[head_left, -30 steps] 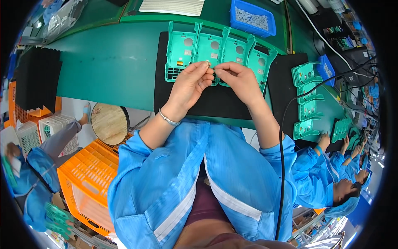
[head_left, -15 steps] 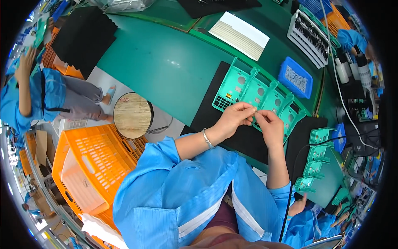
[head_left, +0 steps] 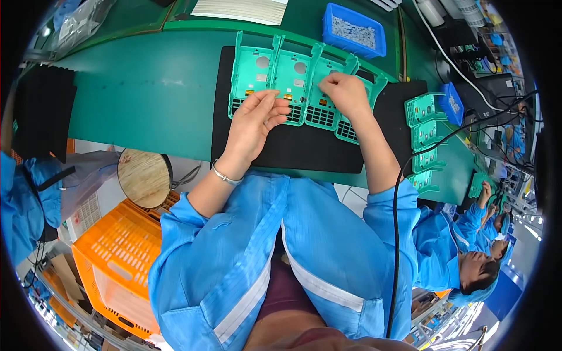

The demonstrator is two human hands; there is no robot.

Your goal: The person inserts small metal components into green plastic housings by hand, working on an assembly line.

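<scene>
A row of four green plastic housings [head_left: 295, 88] lies side by side on a black mat [head_left: 293, 149] in the upper middle of the frame, each one an open shell with a slotted grille along its lower edge. The person's left hand [head_left: 254, 120] rests over the lower edge of the two housings on the left, fingers [head_left: 275, 108] drawn loosely together as if pinching something small; whether anything is actually between them cannot be told. The right hand [head_left: 345, 93] sits on the third housing, curled with the knuckles up and the fingertips pressed down onto the plastic; what it grips, if anything, is hidden under the hand. A thin metal bracelet [head_left: 225, 174] circles the left wrist, and both forearms come up from light blue sleeves [head_left: 234, 245] at the lower middle.

The mat lies on a green workbench [head_left: 146, 88]. Just above the housings, at the top of the frame, stands a blue bin [head_left: 354, 32] of small pale parts. To the right, a column of more green housings [head_left: 427, 140] runs down the bench edge, with a black cable [head_left: 398, 234] passing near them. At the left, below the bench, are a round wooden stool seat [head_left: 143, 175] and an orange crate [head_left: 108, 263]. Another person in blue [head_left: 462, 245] works at the lower right.
</scene>
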